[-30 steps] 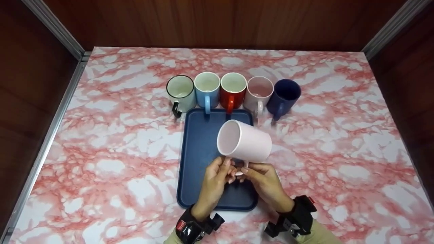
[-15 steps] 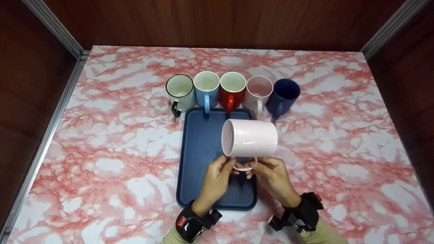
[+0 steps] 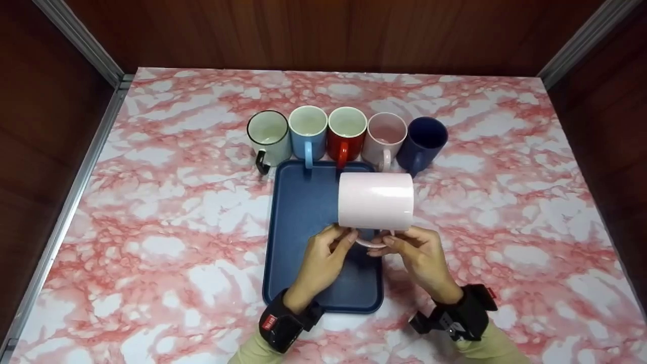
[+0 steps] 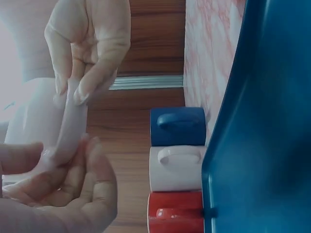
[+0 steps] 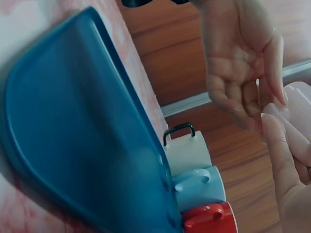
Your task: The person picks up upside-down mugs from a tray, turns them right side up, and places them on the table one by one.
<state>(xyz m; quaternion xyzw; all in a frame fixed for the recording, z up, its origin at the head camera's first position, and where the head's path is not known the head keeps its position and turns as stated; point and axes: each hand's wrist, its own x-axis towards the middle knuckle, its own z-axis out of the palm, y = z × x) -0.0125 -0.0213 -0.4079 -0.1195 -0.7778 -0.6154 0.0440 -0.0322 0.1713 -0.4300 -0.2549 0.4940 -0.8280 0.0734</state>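
A pale pink mug [image 3: 376, 200] is held in the air on its side above the right part of the blue tray [image 3: 295, 217]. Its handle points down toward the person, and in the head view its mouth is turned left, the inside hidden. My left hand [image 3: 323, 258] pinches the handle near the rim end. On the base end, my right hand [image 3: 424, 260] pinches the same handle between thumb and fingers. The left wrist view shows both hands on the handle [image 4: 70, 121] of the mug.
Behind the tray several mugs stand upright in a row: white with black handle [image 3: 270, 136], light blue [image 3: 308, 134], red [image 3: 347, 134], pink [image 3: 385, 136] and dark blue [image 3: 423, 144]. Red-and-white marbled table [image 3: 167, 202] surrounds them, with wooden panels [image 3: 333, 35] beyond.
The held pink mug has turned so its mouth no longer shows, and has shifted slightly right and up. The right hand moved right and up; the row of mugs stays put.
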